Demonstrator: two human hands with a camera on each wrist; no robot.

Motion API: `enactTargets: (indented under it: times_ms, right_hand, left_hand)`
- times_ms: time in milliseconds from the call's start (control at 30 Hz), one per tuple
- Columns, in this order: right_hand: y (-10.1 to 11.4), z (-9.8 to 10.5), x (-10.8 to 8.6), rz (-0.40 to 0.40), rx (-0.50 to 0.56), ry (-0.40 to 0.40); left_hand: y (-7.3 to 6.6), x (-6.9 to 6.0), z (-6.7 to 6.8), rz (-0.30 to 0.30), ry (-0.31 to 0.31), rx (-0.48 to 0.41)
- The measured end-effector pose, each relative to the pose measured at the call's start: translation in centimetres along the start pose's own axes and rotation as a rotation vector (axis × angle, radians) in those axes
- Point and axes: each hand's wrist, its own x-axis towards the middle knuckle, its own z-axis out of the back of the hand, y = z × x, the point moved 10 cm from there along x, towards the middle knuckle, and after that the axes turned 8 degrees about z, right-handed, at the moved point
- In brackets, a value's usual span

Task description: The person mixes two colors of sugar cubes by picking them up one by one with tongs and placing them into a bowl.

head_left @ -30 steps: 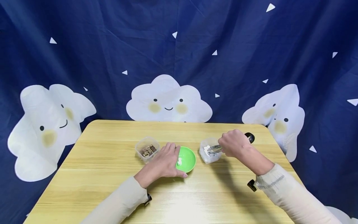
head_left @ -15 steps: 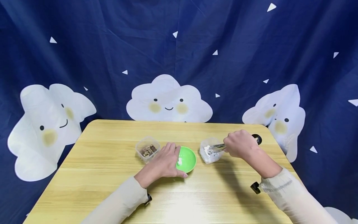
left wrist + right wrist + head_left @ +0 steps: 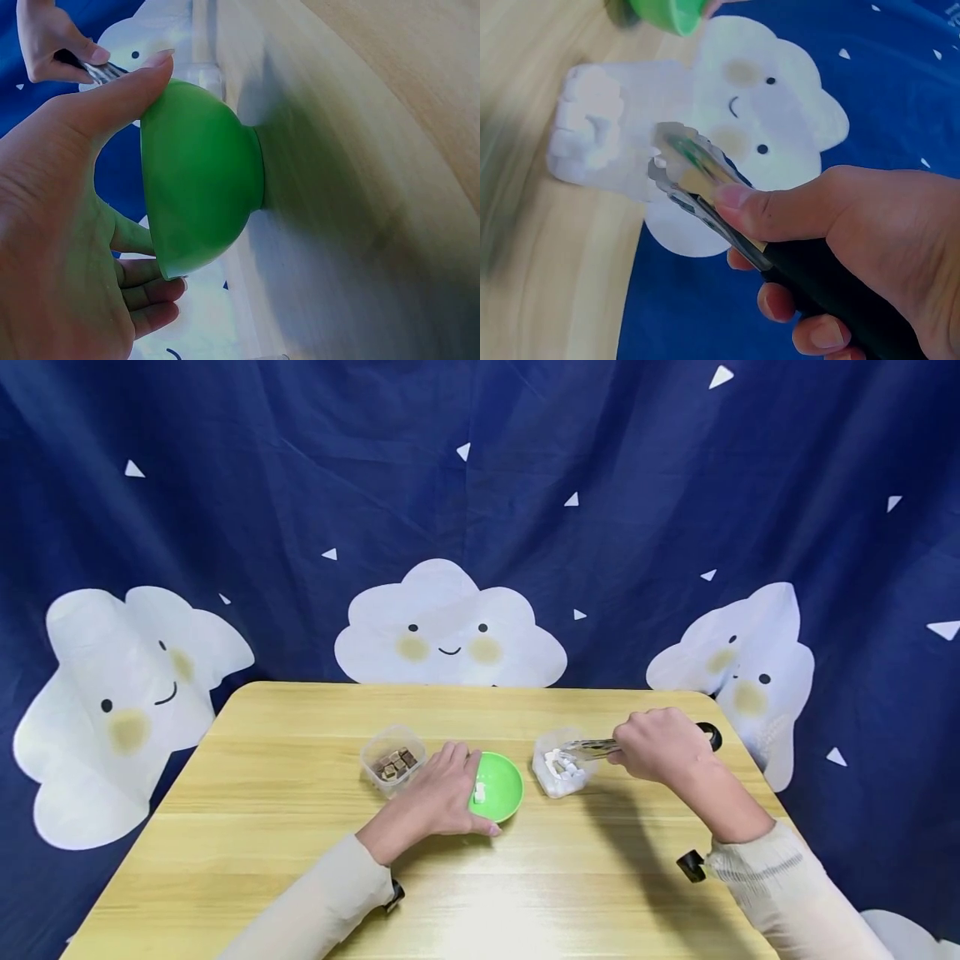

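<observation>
My left hand [image 3: 441, 793] holds the rim of a green bowl [image 3: 506, 789] between thumb and fingers. The bowl stands on the table, and a small white piece [image 3: 480, 792] lies inside it. To the right, my right hand [image 3: 663, 747] grips metal tongs [image 3: 592, 748] with a black handle [image 3: 817, 274]. The tongs' tips are over a clear plastic container [image 3: 553, 787] of white pieces [image 3: 564, 766]. In the right wrist view the tips stand close together above the container's opening; a small white bit shows at them, but whether it is pinched I cannot tell.
Another clear container [image 3: 395, 732] with brown cubes [image 3: 397, 763] stands left of the bowl, partly behind my left hand. Everything stands on a light wooden table [image 3: 300, 827]. A dark blue curtain [image 3: 405, 485] with white clouds hangs behind it.
The right hand has moved to the right with the tongs, drawing their tips back and up from among the white pieces. The left hand and bowl have stayed in place.
</observation>
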Motion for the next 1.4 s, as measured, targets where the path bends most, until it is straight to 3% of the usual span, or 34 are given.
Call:
enactTargets:
  times_ms: [233, 500, 733, 1100, 1400]
  right_hand:
    - [-0.5, -0.4, -0.3, -0.022, 0.05, 0.03]
    - [-0.7, 0.8, -1.5, -0.046, 0.09, -0.042]
    - [-1.0, 1.6, -2.0, -0.076, 0.146, -0.041]
    - [0.8, 2.9, -1.8, -0.025, 0.144, -0.12]
    - [3.0, 3.0, -1.1, 0.01, 0.161, -0.123]
  left_hand:
    - [0.1, -0.1, 0.0, 0.001, -0.005, -0.01]
    - [-0.1, -0.1, -0.1, -0.007, -0.003, 0.025]
    - [-0.1, -0.1, 0.1, -0.007, -0.014, 0.023]
    - [0.2, -0.1, -0.1, 0.002, -0.014, -0.012]
    - [0.1, -0.1, 0.1, -0.006, -0.023, -0.012]
